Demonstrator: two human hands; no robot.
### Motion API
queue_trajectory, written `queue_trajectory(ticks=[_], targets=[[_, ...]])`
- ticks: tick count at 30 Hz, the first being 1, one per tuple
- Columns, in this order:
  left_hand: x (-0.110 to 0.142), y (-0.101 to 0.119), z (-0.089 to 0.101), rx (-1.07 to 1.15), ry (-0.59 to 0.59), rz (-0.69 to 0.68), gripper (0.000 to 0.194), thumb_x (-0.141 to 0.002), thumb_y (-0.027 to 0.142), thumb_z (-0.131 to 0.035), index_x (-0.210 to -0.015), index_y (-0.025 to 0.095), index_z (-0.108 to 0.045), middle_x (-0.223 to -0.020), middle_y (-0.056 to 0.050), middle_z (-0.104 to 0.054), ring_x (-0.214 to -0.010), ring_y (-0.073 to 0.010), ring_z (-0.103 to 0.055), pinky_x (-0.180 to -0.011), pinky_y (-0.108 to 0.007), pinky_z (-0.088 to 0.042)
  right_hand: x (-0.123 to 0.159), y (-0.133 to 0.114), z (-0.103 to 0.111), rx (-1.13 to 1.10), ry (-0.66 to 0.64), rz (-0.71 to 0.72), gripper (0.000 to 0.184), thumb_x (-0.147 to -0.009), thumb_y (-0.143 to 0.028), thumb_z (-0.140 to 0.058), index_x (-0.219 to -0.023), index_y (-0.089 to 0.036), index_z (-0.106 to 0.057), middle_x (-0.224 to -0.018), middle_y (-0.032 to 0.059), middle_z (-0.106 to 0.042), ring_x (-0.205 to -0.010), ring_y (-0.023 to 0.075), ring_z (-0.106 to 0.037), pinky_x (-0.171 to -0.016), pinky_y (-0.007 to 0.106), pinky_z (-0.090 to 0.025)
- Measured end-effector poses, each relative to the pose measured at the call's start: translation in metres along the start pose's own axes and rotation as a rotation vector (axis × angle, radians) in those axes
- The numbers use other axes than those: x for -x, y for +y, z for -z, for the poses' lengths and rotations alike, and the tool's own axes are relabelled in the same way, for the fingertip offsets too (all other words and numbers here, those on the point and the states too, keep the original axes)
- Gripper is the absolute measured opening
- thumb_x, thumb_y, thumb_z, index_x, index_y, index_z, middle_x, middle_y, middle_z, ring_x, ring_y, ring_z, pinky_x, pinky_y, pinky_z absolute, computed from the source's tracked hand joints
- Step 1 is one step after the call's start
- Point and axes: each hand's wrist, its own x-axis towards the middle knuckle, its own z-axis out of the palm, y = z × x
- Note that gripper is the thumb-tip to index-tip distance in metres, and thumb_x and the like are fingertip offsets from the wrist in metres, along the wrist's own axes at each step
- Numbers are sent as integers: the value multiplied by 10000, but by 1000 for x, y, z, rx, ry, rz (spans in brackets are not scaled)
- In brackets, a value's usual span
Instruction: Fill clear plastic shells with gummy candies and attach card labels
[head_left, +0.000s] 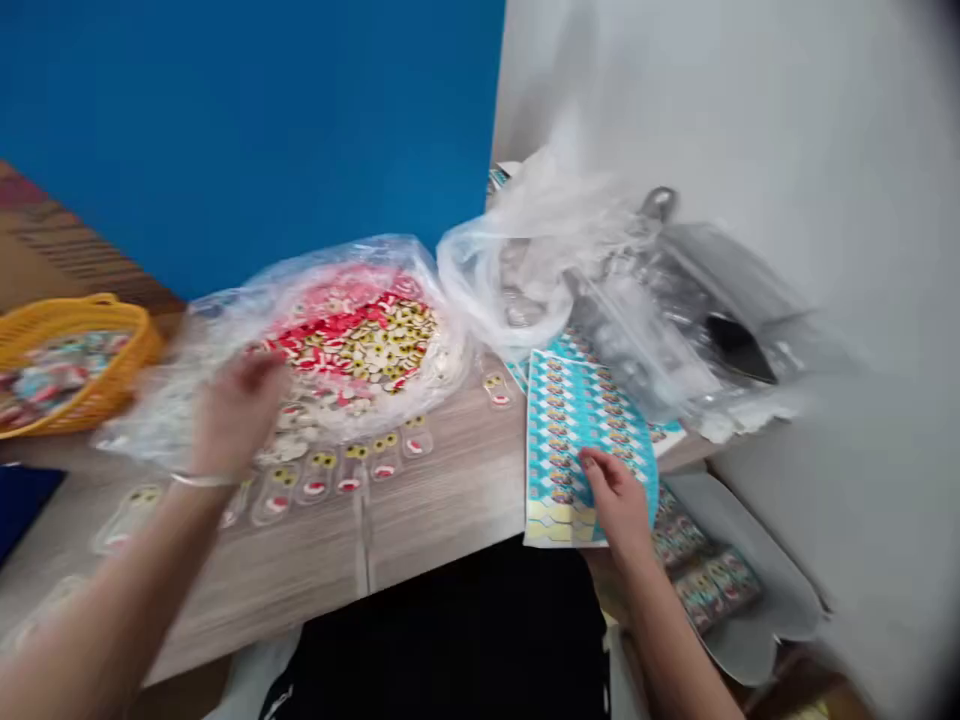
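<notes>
Wood-look surface, clear plastic bag of red-and-yellow printed pieces on it. Right hand at the surface's edge, fingers clamped on teal printed sheet. Left hand over the bag, blurred; finger state can't tell.

The desk has a grey-brown wood grain, and a saturated blue panel rises behind it beside a white wall. The clear plastic bag shows a heap of red, white and yellow pieces, while the orange-yellow lattice basket holds pastel multicoloured ones. The turquoise printed sheet repeats rows of small motifs, ending in pale yellow hexagons.
</notes>
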Motion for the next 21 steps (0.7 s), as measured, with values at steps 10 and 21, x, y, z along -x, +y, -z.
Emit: queue_trajectory(ticks=[10, 21], targets=[[190, 83, -197, 585, -856, 335, 473, -653, 167, -724, -1112, 166, -611, -748, 3, -665, -630, -137, -618, -604, -243, -463, 12, 13, -21, -265, 173, -5, 375, -843, -426, -600, -1094, -149, -640, -1083, 125, -691, -983, 238, -646, -921, 419, -482], [185, 85, -196, 747, -765, 358, 174, -682, 346, -726, -685, 189, -651, -639, 17, -610, -603, -129, -527, -595, -249, -382, 25, -3, -25, -201, 172, 129, 271, -889, -345, -558, -1096, -187, -633, -1113, 99, -665, -1051, 242, -605, -946, 439, -452]])
